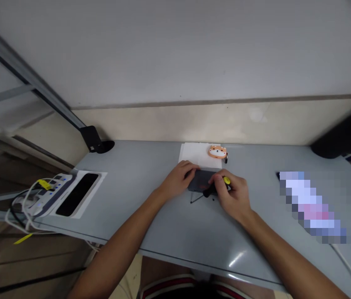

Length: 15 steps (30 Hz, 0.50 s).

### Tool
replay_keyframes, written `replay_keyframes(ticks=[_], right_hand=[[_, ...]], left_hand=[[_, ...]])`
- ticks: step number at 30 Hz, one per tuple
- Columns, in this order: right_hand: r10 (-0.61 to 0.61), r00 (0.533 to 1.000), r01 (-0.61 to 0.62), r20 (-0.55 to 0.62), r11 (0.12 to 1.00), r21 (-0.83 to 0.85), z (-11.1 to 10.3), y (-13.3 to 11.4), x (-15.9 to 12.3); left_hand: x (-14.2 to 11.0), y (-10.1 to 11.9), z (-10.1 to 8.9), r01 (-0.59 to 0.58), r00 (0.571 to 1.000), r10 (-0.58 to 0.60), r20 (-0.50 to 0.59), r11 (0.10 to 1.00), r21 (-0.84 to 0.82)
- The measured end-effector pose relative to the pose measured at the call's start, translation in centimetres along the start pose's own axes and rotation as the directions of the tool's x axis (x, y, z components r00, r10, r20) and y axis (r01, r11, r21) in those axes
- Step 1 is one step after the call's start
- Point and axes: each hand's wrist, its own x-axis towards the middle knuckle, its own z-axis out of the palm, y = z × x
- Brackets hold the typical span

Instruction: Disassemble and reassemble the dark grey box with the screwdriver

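Note:
A flat, dark grey box-shaped device [201,178] with a row of small holes along its near edge lies on the grey table. My left hand [181,177] grips its left side, fingers bent over the far left corner. In my right hand [232,193] is a screwdriver [207,192] with a black handle and a yellow end; the fingers are closed around it. Its thin shaft slants down to the left, its end close to the tabletop in front of the device. A tiny dark piece [213,199], perhaps a screw, lies near the right hand.
White paper [194,153] lies behind the device, with an orange dog-face case [217,152] on it. On the left are a black phone [77,194] and a power strip [55,193] with cables. A blurred-out screen [312,207] lies right; a black cylinder [337,135] stands behind it.

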Motion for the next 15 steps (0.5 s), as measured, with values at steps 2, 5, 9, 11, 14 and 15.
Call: replay_keyframes(ticks=[2,5,9,11,14,15], right_hand=[[0.001,1.0,-0.001,0.004,1.0,0.007,0.0,-0.1,0.0],[0.015,1.0,-0.015,-0.028,0.999,-0.032,-0.8,0.0,0.4],[0.062,0.985,-0.079,-0.161,0.992,-0.099,-2.4,0.5,1.4],[0.074,0.974,-0.103,-0.215,0.986,-0.127,-2.9,0.8,1.8],[0.049,0.975,-0.087,-0.217,0.981,-0.173,-3.0,1.0,2.0],[0.032,0.978,-0.07,-0.205,0.981,-0.183,-2.9,1.0,1.9]], left_hand=[[0.0,0.0,0.0,-0.006,1.0,0.006,0.001,1.0,0.006],[0.0,0.0,0.0,-0.017,1.0,0.017,0.0,1.0,0.009],[0.0,0.1,0.0,-0.003,1.0,0.003,0.01,1.0,0.025],[-0.1,0.1,0.0,0.017,1.0,-0.018,0.021,0.999,0.035],[-0.1,0.2,0.0,0.038,0.999,-0.039,0.027,0.999,0.038],[-0.1,0.2,0.0,0.041,0.999,-0.042,0.028,0.998,0.039]])
